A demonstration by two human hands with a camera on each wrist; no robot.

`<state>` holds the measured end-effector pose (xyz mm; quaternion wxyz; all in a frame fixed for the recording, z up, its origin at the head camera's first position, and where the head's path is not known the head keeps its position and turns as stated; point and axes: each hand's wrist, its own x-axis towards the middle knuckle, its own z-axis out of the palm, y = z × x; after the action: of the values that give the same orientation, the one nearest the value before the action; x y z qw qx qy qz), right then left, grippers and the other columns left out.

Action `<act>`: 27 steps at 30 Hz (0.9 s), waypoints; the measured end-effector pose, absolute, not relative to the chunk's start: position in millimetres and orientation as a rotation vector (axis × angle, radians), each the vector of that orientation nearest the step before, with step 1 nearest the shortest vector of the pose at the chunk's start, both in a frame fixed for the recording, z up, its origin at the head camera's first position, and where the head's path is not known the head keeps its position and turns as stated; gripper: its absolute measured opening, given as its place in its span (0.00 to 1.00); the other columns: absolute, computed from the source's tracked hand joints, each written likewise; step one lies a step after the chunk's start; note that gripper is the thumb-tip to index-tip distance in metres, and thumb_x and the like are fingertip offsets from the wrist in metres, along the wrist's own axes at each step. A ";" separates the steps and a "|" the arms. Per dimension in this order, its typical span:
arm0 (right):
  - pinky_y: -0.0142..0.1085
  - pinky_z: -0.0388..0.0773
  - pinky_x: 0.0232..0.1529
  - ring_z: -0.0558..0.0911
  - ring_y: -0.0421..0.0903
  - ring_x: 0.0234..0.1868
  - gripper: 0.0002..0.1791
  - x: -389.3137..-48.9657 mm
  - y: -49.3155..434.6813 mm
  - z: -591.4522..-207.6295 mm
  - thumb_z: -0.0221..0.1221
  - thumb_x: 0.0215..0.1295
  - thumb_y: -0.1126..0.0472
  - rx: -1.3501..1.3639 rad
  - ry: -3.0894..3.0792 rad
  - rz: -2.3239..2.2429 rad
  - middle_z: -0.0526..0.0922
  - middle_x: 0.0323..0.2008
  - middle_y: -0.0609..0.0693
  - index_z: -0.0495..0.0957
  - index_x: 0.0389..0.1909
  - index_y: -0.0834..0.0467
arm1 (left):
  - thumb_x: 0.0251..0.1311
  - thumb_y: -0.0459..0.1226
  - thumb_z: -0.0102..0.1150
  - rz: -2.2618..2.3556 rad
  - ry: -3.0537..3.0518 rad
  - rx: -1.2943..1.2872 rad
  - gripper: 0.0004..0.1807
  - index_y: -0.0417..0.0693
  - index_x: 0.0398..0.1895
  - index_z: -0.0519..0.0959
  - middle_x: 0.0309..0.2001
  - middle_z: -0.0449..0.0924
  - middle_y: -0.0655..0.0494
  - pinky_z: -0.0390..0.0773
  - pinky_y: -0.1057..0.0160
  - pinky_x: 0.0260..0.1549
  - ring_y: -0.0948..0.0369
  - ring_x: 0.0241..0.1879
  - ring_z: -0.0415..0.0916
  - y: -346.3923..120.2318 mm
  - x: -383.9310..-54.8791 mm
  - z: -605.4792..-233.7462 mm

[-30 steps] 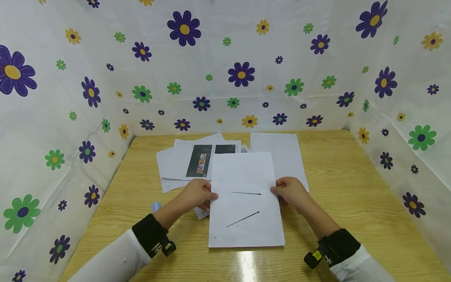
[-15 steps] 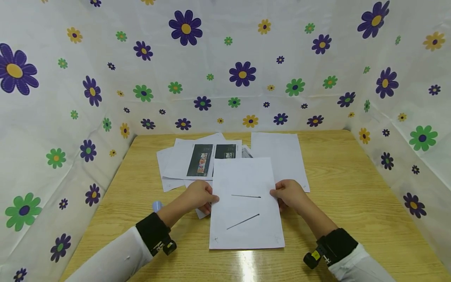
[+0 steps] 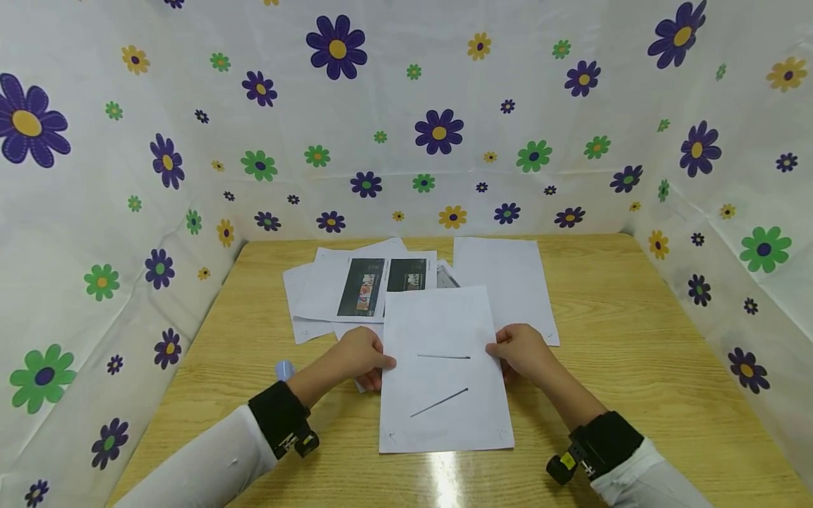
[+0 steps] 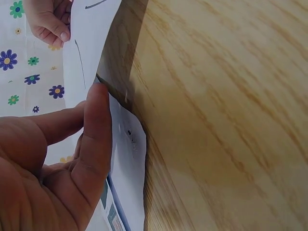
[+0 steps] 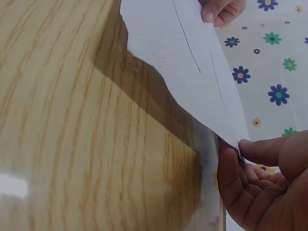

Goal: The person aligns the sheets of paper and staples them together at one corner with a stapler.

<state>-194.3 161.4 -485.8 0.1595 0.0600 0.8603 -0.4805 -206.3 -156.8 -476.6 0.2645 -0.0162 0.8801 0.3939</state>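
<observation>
Holding a sheet (image 3: pixel 444 370) by opposite side edges, the left hand (image 3: pixel 360 355) and right hand (image 3: pixel 522 349) pinch it above the worktop (image 3: pixel 603 367), in front of loose papers (image 3: pixel 324 286). Light, even tension should keep it from buckling.

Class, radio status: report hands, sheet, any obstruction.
Left hand, right hand: pinching opposite edges. Marked sheet: raised off table. Loose papers beyond; no obstruction visible.

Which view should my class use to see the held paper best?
The head view: it shows the held paper from top to bottom, nearly face-on, with both dark lines. Both wrist views show it steeply slanted, cut off by the picture's top edge.
</observation>
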 end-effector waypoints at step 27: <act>0.37 0.82 0.22 0.80 0.46 0.19 0.10 -191.6 156.5 -485.5 0.67 0.66 0.61 0.131 2.592 -1.142 0.80 0.23 0.55 0.79 0.38 0.64 | 0.62 0.38 0.71 0.889 2.440 -0.043 0.15 0.37 0.26 0.77 0.19 0.84 0.48 0.83 0.61 0.19 0.58 0.15 0.82 -146.6 -197.7 -468.1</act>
<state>-191.6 156.5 -485.5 0.1522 0.0458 0.9035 -0.3981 -197.7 -146.6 -468.1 0.2689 -0.0158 0.9048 0.3297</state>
